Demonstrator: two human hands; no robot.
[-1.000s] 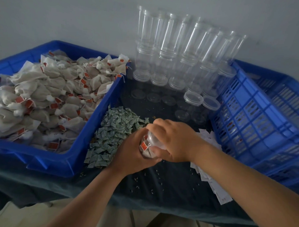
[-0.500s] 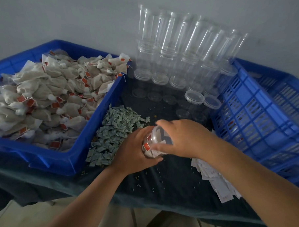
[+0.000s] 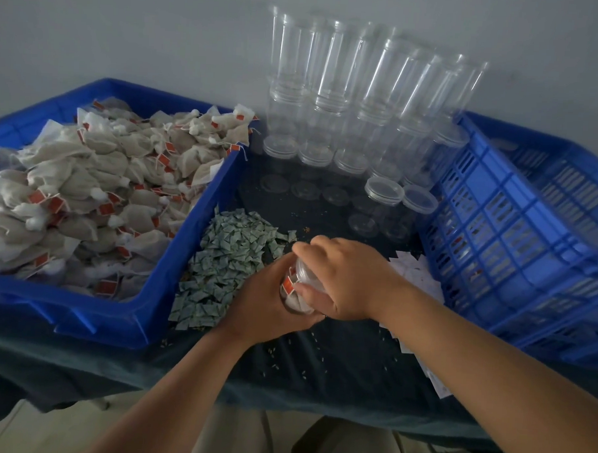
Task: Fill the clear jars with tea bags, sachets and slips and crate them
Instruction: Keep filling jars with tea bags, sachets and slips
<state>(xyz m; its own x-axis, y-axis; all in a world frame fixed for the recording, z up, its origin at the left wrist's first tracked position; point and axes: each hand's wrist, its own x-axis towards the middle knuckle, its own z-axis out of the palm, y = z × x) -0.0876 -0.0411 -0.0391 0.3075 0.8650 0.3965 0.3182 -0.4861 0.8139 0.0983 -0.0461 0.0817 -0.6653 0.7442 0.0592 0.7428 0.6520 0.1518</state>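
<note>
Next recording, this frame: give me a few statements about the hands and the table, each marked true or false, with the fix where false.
1. The left hand and the right hand both grip one jar with tea bags in it. True.
2. The green sachets lie inside the solid blue bin. False: they lie in a loose pile on the dark cloth beside it.
3. The loose tea bags fill the slatted crate. False: they are heaped in the solid blue bin on the left.
4. Empty clear jars stand stacked at the back by the wall. True.
5. White slips lie on the cloth between the right hand and the slatted crate. True.
</note>
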